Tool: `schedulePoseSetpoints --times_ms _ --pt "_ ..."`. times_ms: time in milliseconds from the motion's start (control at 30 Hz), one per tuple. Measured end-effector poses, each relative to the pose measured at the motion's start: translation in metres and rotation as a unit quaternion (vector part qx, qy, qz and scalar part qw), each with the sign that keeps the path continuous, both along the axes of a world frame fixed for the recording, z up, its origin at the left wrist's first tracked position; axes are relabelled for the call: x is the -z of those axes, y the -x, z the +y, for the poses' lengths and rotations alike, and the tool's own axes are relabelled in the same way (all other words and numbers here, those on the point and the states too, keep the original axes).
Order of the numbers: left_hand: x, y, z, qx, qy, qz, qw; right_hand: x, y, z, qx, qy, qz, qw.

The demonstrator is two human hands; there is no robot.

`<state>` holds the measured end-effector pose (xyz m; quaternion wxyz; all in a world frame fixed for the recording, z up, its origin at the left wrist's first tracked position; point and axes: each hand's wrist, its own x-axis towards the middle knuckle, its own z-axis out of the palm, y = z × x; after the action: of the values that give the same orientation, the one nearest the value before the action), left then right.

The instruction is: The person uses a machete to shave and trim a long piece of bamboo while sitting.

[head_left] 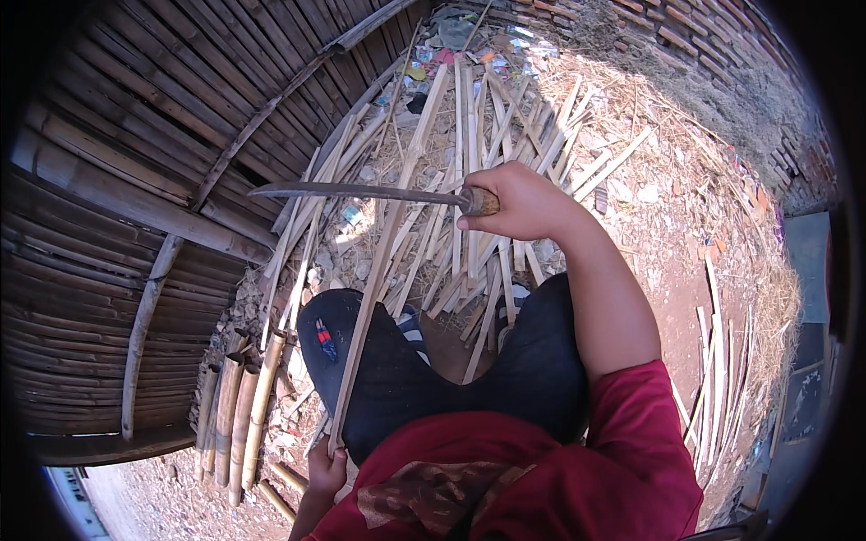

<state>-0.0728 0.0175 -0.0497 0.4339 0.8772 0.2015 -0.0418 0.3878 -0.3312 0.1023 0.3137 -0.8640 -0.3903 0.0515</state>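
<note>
My right hand (526,203) is wrapped round the short wooden handle of a machete (361,190). Its long dark blade points left and crosses a long split bamboo strip (363,335); whether blade and strip touch I cannot tell. Low on the left, my left hand (327,471) grips the near end of that strip. From there the strip slants over my left thigh and away toward the far litter. More pale bamboo strips (465,162) lie loosely heaped on the ground beyond my knees and between my feet.
A bamboo-slat wall (117,279) closes off the left side, with several thick bamboo poles (242,424) near its foot. A brick wall (695,45) runs along the far right. Thin strips (717,379) lie at the right, and scattered litter (460,36) covers the far ground.
</note>
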Motion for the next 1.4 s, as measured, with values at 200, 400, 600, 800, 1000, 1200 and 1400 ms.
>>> schedulePoseSetpoints --times_ms 200,400,600,800,1000,1200,1400 --pt "-0.001 -0.005 0.001 -0.006 -0.018 0.004 1.0 0.01 0.011 0.027 -0.091 0.119 -0.065 0.987" --pt "-0.005 -0.01 -0.005 -0.04 0.024 0.016 0.999 0.036 -0.053 -0.004 0.148 -0.036 0.076 0.986" --pt "-0.013 -0.009 -0.006 -0.046 -0.014 0.039 0.998 0.024 0.01 0.041 -0.085 0.119 -0.053 0.988" --pt "-0.009 -0.011 -0.018 -0.06 -0.1 0.026 0.993 0.043 -0.032 0.024 0.003 0.054 0.028 0.998" --pt "0.002 -0.009 -0.013 -0.057 -0.076 0.02 0.995 0.037 -0.041 0.01 0.087 0.009 0.001 0.996" --pt "0.003 -0.009 -0.004 -0.035 0.021 0.017 0.999 0.017 0.013 0.046 -0.113 0.15 -0.059 0.98" --pt "-0.003 -0.01 -0.005 -0.07 0.045 0.044 0.996 0.046 -0.058 0.009 0.117 -0.003 0.031 0.993"
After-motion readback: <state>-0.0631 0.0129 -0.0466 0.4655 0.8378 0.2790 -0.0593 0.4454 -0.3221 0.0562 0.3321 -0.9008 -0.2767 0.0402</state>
